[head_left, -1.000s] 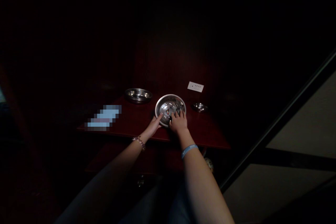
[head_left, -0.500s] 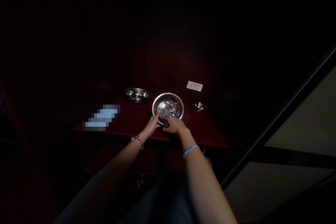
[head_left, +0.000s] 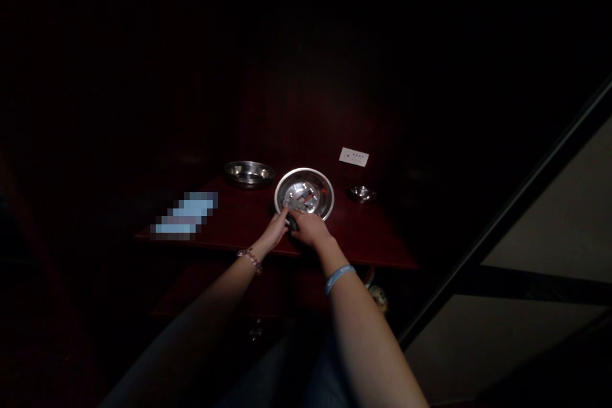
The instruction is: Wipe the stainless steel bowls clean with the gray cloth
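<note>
Bowl (head_left: 321, 186) near the front edge of the tabletop (head_left: 366, 237), pinched at its rim by the left hand (head_left: 275, 230), apparently steadied for handling by the curled right hand (head_left: 310, 228), with unclear hold, next calling for firm support.

Three metal bowls (head_left: 316, 180), one at the fingers (head_left: 283, 217); one dark object (head_left: 291, 223) there; two wristbands (head_left: 340, 275) behind; one white panel (head_left: 354, 157) beyond.

The large bowl (head_left: 308, 177), dish (head_left: 249, 184) and small bowl (head_left: 362, 194) look like glossy metal, the tabletop (head_left: 248, 220) like smooth wood.
</note>
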Action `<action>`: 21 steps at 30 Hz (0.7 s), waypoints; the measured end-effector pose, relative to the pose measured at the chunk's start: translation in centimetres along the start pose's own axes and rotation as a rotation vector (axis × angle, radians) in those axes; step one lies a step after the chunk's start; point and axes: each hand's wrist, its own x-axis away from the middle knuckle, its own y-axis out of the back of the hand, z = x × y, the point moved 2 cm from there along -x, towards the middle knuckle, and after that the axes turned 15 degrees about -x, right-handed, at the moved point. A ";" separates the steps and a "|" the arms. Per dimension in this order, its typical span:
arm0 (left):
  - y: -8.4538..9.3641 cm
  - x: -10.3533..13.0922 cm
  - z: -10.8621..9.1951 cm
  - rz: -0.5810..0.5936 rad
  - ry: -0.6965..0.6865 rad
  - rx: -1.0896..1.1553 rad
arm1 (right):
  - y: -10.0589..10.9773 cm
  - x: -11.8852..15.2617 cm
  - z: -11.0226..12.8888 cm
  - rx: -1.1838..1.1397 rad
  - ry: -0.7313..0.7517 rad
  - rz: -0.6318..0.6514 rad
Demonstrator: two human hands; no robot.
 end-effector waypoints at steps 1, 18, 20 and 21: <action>0.0 0.0 0.0 -0.026 0.023 0.001 | 0.0 0.0 0.0 -0.004 0.005 0.001; -0.4 0.7 -0.9 -0.049 0.043 0.031 | 0.3 0.5 -0.6 0.045 -0.005 -0.014; -0.4 0.6 -0.9 -0.057 0.046 0.039 | 0.3 0.5 -0.6 0.035 -0.014 -0.024; -0.5 0.6 -0.9 -0.056 0.051 0.043 | 0.3 0.5 -0.7 0.031 -0.022 -0.032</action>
